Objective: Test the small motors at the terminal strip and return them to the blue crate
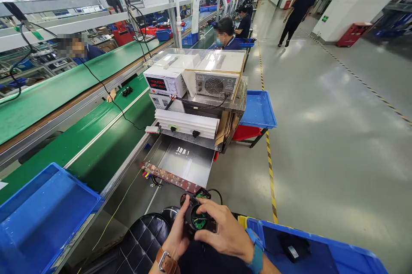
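Observation:
A black round housing (192, 209) with a green circuit board (199, 223) inside its opening is held between my two hands, low in the head view. My left hand (179, 232) grips its left side, with the thumb along the rim. Curled around the right side is my right hand (222, 227), its index finger at the opening and its thumb below. Just beyond them, another green circuit board (203, 194) in a black part lies by the perforated brown strip (174, 178). The underside of the housing is hidden.
To the right, a blue bin (347, 257) holds a black part (293, 248). A blue tray (48, 218) stands left, beside the green conveyor (112, 153). Ahead are a power supply (164, 80) and a metal shelf (189, 162). Several people sit or walk farther off.

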`<move>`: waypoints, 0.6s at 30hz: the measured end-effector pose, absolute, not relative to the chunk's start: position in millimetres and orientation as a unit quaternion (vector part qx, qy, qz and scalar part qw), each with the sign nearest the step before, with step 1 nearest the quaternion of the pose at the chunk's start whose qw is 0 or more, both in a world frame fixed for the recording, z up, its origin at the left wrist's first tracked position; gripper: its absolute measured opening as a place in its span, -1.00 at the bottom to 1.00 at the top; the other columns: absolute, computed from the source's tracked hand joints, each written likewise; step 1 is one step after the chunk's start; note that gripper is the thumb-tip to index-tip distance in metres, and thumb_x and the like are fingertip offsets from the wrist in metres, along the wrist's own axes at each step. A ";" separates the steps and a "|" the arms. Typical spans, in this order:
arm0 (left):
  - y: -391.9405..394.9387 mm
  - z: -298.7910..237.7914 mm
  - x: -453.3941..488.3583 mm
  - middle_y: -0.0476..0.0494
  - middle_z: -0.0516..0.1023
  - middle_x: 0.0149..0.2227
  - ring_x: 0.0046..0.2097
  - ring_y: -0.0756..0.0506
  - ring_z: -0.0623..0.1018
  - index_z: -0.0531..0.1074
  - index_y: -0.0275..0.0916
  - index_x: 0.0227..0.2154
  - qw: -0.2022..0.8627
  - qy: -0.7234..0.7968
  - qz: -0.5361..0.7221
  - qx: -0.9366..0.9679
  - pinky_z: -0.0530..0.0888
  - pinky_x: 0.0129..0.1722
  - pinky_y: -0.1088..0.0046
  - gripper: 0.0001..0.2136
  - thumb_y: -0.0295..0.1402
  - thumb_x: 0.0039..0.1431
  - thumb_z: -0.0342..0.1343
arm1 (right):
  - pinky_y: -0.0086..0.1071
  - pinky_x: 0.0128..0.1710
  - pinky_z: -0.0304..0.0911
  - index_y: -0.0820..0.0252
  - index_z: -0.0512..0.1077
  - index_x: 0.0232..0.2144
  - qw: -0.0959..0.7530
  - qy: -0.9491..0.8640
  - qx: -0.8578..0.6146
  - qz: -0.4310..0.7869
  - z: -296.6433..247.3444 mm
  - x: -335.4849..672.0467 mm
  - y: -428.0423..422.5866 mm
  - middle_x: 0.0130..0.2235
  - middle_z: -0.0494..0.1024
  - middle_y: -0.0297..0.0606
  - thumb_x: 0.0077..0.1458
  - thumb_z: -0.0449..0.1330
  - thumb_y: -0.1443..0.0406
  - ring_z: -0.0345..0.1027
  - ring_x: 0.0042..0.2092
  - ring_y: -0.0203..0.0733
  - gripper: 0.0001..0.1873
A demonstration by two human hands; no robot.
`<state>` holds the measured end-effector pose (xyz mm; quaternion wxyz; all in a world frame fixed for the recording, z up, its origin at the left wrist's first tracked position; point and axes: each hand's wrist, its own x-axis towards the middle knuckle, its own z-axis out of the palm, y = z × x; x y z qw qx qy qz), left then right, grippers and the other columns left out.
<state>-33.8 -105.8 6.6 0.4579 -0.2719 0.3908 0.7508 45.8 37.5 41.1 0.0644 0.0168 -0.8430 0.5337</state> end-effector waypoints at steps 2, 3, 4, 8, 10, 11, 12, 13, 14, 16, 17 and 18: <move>-107.8 4.9 -33.3 -0.17 0.63 -0.42 -0.39 -0.13 0.60 0.57 -0.35 -0.24 0.469 0.397 0.746 -0.257 0.44 -0.45 0.45 -0.56 0.00 0.10 0.32 | -0.17 0.16 0.31 0.14 0.54 -0.16 0.022 -0.843 0.018 0.538 52.5 48.4 44.8 0.14 0.51 -0.12 0.17 0.35 0.34 0.35 0.21 0.05 -0.83; -108.2 4.5 -32.9 -0.14 0.61 -0.46 -0.45 -0.10 0.57 0.57 -0.35 -0.27 0.473 0.400 0.744 -0.251 0.39 -0.51 0.48 -0.54 0.02 0.04 0.35 | -0.20 0.13 0.32 0.14 0.56 -0.19 0.009 -0.849 0.017 0.528 58.0 48.5 47.7 0.13 0.52 -0.14 0.23 0.29 0.38 0.40 0.16 0.02 -0.89; -108.3 4.2 -32.3 -0.11 0.58 -0.50 -0.49 -0.07 0.53 0.56 -0.35 -0.29 0.475 0.403 0.743 -0.246 0.35 -0.54 0.49 -0.52 0.03 -0.01 0.38 | -0.24 0.08 0.34 0.15 0.57 -0.22 -0.005 -0.859 0.016 0.511 63.2 47.9 50.0 0.09 0.54 -0.15 0.23 0.27 0.40 0.45 0.10 -0.02 -0.90; -107.5 4.2 -28.5 -0.02 0.52 -0.57 -0.56 0.00 0.45 0.53 -0.32 -0.37 0.474 0.434 0.729 -0.236 0.27 -0.59 0.52 -0.53 0.04 -0.07 0.42 | -0.28 -0.09 0.40 0.21 0.54 -0.32 -0.107 -0.913 0.033 0.391 79.7 41.1 53.5 -0.13 0.55 -0.24 0.12 0.40 0.38 0.49 -0.10 -0.05 -0.90; -107.4 4.3 -26.0 0.03 0.46 -0.63 -0.61 0.03 0.40 0.48 -0.30 -0.46 0.473 0.455 0.714 -0.244 0.21 -0.62 0.53 -0.55 0.04 -0.04 0.40 | -0.25 -0.11 0.43 0.24 0.51 -0.32 -0.143 -0.931 0.052 0.332 84.4 39.1 53.7 -0.15 0.53 -0.22 0.16 0.36 0.36 0.48 -0.12 -0.04 -0.92; -107.5 4.4 -24.7 0.05 0.42 -0.66 -0.63 0.05 0.36 0.45 -0.28 -0.50 0.472 0.460 0.710 -0.249 0.19 -0.64 0.53 -0.55 0.05 -0.03 0.40 | -0.23 -0.11 0.44 0.25 0.50 -0.31 -0.146 -0.937 0.059 0.312 85.6 39.0 53.5 -0.13 0.52 -0.19 0.19 0.33 0.37 0.47 -0.11 -0.03 -0.94; -107.6 4.8 -23.5 0.07 0.39 -0.68 -0.65 0.05 0.34 0.43 -0.28 -0.52 0.472 0.462 0.707 -0.252 0.18 -0.64 0.53 -0.54 0.05 -0.03 0.39 | -0.22 -0.09 0.44 0.26 0.48 -0.31 -0.141 -0.941 0.066 0.300 85.9 39.4 53.2 -0.10 0.52 -0.17 0.21 0.31 0.38 0.46 -0.09 -0.03 -0.94; -107.5 5.4 -22.3 0.07 0.38 -0.68 -0.65 0.05 0.34 0.42 -0.27 -0.52 0.473 0.462 0.706 -0.254 0.20 -0.64 0.53 -0.54 0.06 -0.02 0.38 | -0.21 -0.07 0.45 0.28 0.47 -0.30 -0.130 -0.943 0.076 0.296 85.4 40.1 52.7 -0.05 0.51 -0.14 0.21 0.30 0.40 0.45 -0.06 -0.02 -0.95; -107.4 6.2 -21.3 0.06 0.39 -0.68 -0.64 0.03 0.37 0.42 -0.27 -0.51 0.476 0.464 0.703 -0.255 0.24 -0.62 0.52 -0.54 0.06 0.00 0.37 | -0.19 -0.04 0.45 0.29 0.46 -0.29 -0.114 -0.944 0.087 0.297 84.1 40.9 52.2 0.01 0.49 -0.10 0.21 0.29 0.41 0.44 -0.02 -0.01 -0.95; -106.7 8.4 -20.1 0.02 0.43 -0.65 -0.61 0.00 0.43 0.42 -0.27 -0.49 0.480 0.471 0.692 -0.262 0.32 -0.58 0.51 -0.55 0.07 0.04 0.34 | -0.15 0.05 0.44 0.31 0.45 -0.28 -0.076 -0.943 0.117 0.303 79.9 41.6 51.2 0.12 0.44 -0.06 0.22 0.27 0.42 0.39 0.06 0.02 -0.95; -106.2 9.6 -20.0 0.01 0.44 -0.64 -0.60 0.00 0.44 0.41 -0.27 -0.49 0.480 0.476 0.686 -0.268 0.35 -0.57 0.50 -0.55 0.06 0.06 0.32 | -0.13 0.10 0.41 0.31 0.46 -0.28 -0.060 -0.941 0.132 0.305 77.5 41.3 51.1 0.14 0.44 -0.04 0.23 0.27 0.42 0.37 0.09 0.02 -0.96; -105.7 10.7 -20.2 0.00 0.44 -0.64 -0.60 0.00 0.44 0.40 -0.27 -0.49 0.480 0.480 0.681 -0.274 0.37 -0.57 0.51 -0.56 0.05 0.08 0.31 | -0.12 0.13 0.39 0.31 0.47 -0.27 -0.047 -0.939 0.144 0.309 75.3 40.5 51.5 0.14 0.44 -0.05 0.23 0.27 0.41 0.34 0.11 0.02 -0.96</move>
